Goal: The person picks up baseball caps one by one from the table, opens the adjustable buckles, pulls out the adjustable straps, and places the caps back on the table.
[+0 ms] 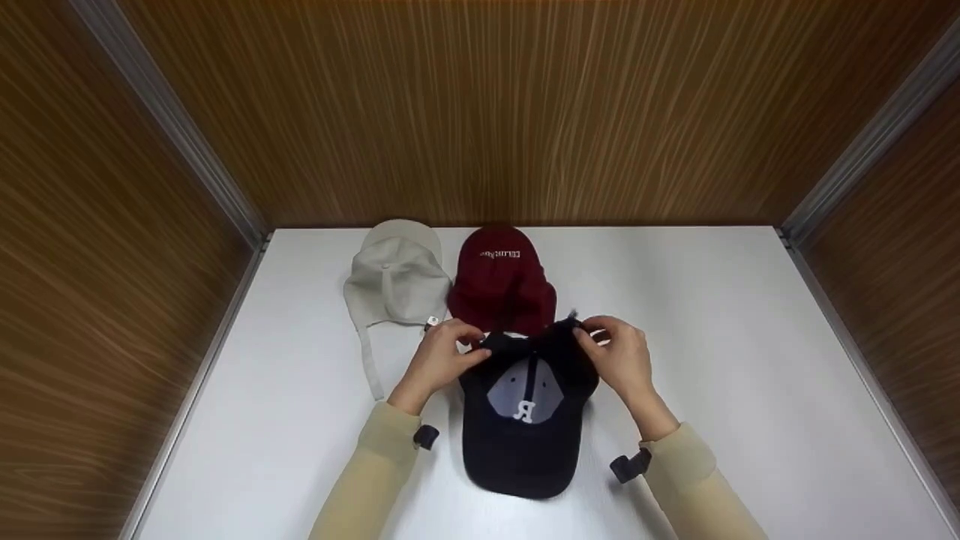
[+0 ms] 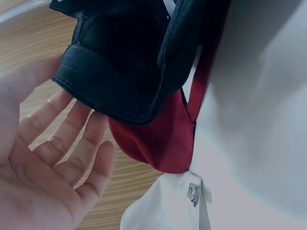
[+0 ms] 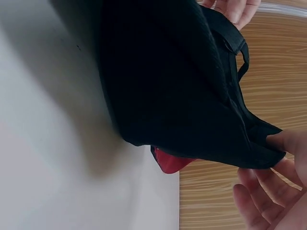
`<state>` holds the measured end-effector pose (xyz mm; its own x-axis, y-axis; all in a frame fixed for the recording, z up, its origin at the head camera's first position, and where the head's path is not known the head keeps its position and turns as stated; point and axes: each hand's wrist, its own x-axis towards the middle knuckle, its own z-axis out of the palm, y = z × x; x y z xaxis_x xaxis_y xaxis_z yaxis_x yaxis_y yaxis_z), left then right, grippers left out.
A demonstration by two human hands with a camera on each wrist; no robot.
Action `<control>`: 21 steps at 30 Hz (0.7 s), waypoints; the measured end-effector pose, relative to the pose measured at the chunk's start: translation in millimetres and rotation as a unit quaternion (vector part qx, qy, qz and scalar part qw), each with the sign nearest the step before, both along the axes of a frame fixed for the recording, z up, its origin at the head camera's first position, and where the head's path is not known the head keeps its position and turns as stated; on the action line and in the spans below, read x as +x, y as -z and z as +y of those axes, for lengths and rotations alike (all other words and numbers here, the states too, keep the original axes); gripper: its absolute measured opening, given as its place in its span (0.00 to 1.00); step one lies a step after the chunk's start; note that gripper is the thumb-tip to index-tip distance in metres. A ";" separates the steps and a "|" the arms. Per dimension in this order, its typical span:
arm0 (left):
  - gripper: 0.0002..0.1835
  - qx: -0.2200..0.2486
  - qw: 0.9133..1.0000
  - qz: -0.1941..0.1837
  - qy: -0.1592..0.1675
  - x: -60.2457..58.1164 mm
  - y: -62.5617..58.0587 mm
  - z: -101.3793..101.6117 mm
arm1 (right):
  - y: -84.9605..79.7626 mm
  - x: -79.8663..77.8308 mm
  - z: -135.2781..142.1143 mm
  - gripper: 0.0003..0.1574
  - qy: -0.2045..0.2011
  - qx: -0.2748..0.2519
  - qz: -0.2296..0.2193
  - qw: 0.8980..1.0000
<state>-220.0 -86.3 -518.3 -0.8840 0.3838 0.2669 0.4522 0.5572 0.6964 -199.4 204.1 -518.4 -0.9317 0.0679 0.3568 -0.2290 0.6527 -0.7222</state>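
A black baseball cap (image 1: 521, 457) lies in front of me with its brim toward me and a white letter on its front panel. Its back edge is spread between both hands. My left hand (image 1: 442, 356) pinches the left back edge between thumb and fingers; in the left wrist view that stitched edge (image 2: 72, 72) shows at the fingertips. With thumb and fingers my right hand (image 1: 619, 356) pinches the right back corner, which the right wrist view shows as a dark fabric tip (image 3: 264, 148). Just behind the black cap sits a dark red cap (image 1: 499, 277).
Left of the red cap lies a beige cap (image 1: 397, 277), its loose strap (image 1: 369, 364) trailing toward me. All the caps are on a white table (image 1: 720, 315). Wood-grain panels (image 1: 480, 112) stand along the back and both sides.
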 end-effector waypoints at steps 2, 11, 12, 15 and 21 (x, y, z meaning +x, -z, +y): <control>0.10 -0.009 1.000 0.002 -0.001 -0.4 0.3 0.4 | 0.6 1.0 1.4 0.08 -0.007 -0.002 -0.004 1.000; 0.07 -0.022 0.997 0.004 -0.077 -2.4 -1.7 6.5 | 1.9 6.6 7.8 0.13 -0.042 -0.022 -0.038 0.998; 0.07 -0.019 0.996 0.005 -0.089 -2.8 -2.0 7.2 | 1.8 7.8 8.7 0.14 -0.046 -0.023 -0.044 0.998; 0.06 -0.009 0.994 0.008 -0.112 -4.2 -2.1 8.6 | 3.7 11.4 11.8 0.19 -0.059 -0.025 -0.064 0.996; 0.05 0.005 0.991 0.015 -0.132 -7.5 -1.7 11.2 | 9.4 19.3 17.0 0.28 -0.088 -0.030 -0.116 0.989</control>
<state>-227.5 -75.1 -516.6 -0.9450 0.1380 0.2966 0.3122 0.6511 0.6918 -180.0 221.1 -527.7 -0.9873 -0.0883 0.1323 -0.1590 0.5725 -0.8043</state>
